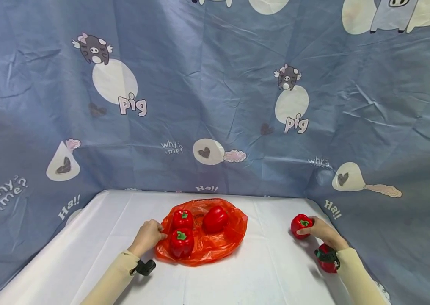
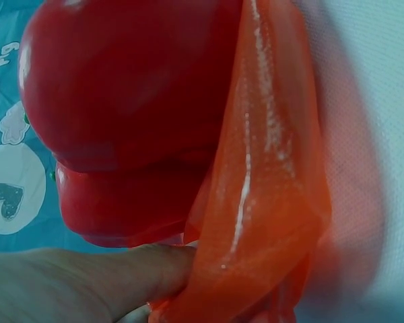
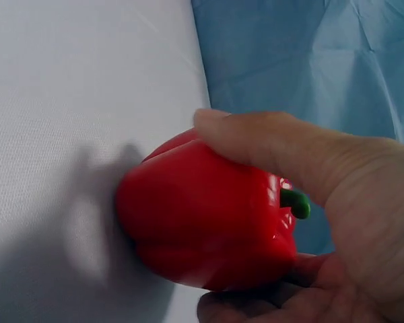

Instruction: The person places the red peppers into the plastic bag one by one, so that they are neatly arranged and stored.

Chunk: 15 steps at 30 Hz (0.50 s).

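An orange-red plastic bag [image 1: 219,250] lies spread on the table, with three red bell peppers on it. Two of them, the far-left pepper [image 1: 182,218] and the near-left pepper [image 1: 182,245], stand stem up; a third pepper [image 1: 215,220] lies at their right. My left hand [image 1: 149,237] pinches the bag's left rim, its thumb [image 2: 155,272] beside the bag's film [image 2: 262,202]. On the right, my right hand [image 1: 323,231] grips another bell pepper [image 3: 195,208], thumb on one side and fingers on the other. The green stem [image 3: 295,202] faces the palm.
Partly hidden under my right wrist, one more red bell pepper [image 1: 326,266] stands on the table. A white cloth [image 1: 264,271] covers the tabletop. Blue printed curtain fabric [image 1: 215,106] rises behind and along both sides.
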{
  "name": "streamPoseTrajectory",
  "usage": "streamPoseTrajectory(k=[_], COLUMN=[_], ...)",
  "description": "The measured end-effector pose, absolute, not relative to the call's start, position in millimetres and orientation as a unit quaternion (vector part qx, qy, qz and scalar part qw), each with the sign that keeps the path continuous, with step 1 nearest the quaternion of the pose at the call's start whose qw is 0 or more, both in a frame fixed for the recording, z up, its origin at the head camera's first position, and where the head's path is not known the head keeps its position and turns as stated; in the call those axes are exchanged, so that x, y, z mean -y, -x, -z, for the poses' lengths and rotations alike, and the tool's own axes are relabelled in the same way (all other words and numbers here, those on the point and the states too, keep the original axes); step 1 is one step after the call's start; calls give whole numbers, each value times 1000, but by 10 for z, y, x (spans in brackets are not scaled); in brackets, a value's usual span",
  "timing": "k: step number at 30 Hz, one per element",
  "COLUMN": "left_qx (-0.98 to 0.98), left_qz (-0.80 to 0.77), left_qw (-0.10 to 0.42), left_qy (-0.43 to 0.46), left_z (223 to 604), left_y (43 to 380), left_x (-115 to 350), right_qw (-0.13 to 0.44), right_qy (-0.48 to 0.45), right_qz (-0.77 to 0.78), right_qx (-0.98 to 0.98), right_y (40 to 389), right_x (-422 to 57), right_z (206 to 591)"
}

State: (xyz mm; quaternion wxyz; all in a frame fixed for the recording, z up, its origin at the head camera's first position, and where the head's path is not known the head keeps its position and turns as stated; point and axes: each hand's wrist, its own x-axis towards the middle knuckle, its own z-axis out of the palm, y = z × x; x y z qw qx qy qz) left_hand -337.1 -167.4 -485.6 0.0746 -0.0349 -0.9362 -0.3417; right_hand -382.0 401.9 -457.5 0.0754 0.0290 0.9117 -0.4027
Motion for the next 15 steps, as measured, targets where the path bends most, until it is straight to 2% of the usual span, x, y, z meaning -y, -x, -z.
streamPoseTrajectory(k=[15], left_qx=[935], left_qz=[342], left_qw=[79], left_qy=[40], left_z=[4867], left_y=[3359], left_x=[1678], right_qw=[49], right_qy=[-50], right_qz=[383], right_qx=[-921], right_y=[3842], right_x=[-3989], right_z=[4620])
